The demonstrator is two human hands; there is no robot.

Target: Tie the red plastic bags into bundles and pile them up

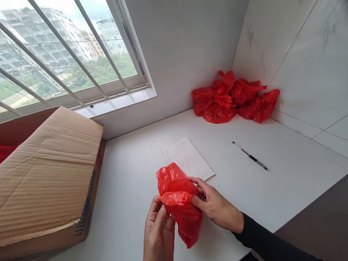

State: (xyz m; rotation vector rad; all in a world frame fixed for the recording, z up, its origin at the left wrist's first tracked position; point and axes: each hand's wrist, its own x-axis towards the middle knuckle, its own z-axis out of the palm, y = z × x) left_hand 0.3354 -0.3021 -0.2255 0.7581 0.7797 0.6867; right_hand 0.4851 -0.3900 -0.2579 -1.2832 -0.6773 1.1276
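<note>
As is seen at the lower centre of the frame, the red bag is grasped between the fingers of the left hand and right hand.

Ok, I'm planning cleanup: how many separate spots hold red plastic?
3: the red bag in left hand and right hand; the corner heap; red plastic in the cardboard box. More may be hidden.
</note>
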